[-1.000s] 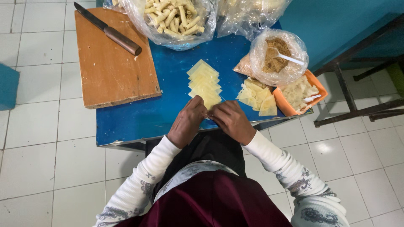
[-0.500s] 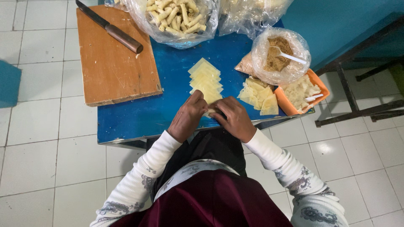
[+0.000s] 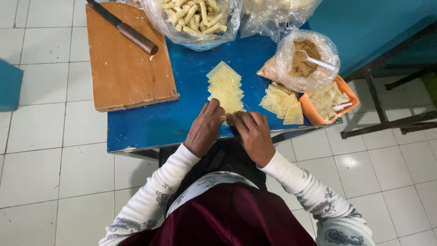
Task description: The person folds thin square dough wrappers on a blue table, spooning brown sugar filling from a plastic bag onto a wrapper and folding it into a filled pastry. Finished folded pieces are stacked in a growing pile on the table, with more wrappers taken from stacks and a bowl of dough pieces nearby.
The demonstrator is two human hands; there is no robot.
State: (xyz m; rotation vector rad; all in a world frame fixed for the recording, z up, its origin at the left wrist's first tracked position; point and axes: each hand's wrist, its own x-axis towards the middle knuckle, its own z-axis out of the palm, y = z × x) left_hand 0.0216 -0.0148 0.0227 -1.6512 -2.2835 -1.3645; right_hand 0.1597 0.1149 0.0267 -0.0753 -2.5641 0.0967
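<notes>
Starting at your far left, a wooden cutting board (image 3: 127, 64) is lying on the blue table (image 3: 154, 127), overhanging its left edge, and a knife (image 3: 123, 27) with a brown handle is resting across the board's top corner. Just right of the board, a clear plastic bag of rolled pastry sticks (image 3: 193, 16) is sitting at the back of the table.

In the middle, a row of pale yellow wrapper squares (image 3: 224, 86) is lying fanned out toward you, overlapping one another. At its near end, your left hand (image 3: 205, 130) and your right hand (image 3: 254, 134) are meeting close together over the table's front edge. Your fingers are curling inward and pinching a thin pale wrapper piece (image 3: 224, 117) between the two hands; only a sliver of it is showing, so you cannot tell whether it is rolled or flat. Both wrists are resting near the table's rim, with your white patterned sleeves running back toward your body.

To the right of your hands, a loose heap of folded wrappers (image 3: 283, 102) is lying on the table, touching an orange tray (image 3: 350, 98) that is holding white pieces and a small white utensil. Behind that, a clear bag of brown filling (image 3: 307, 59) is sitting open with a white spoon (image 3: 316, 61) sticking out of it.
</notes>
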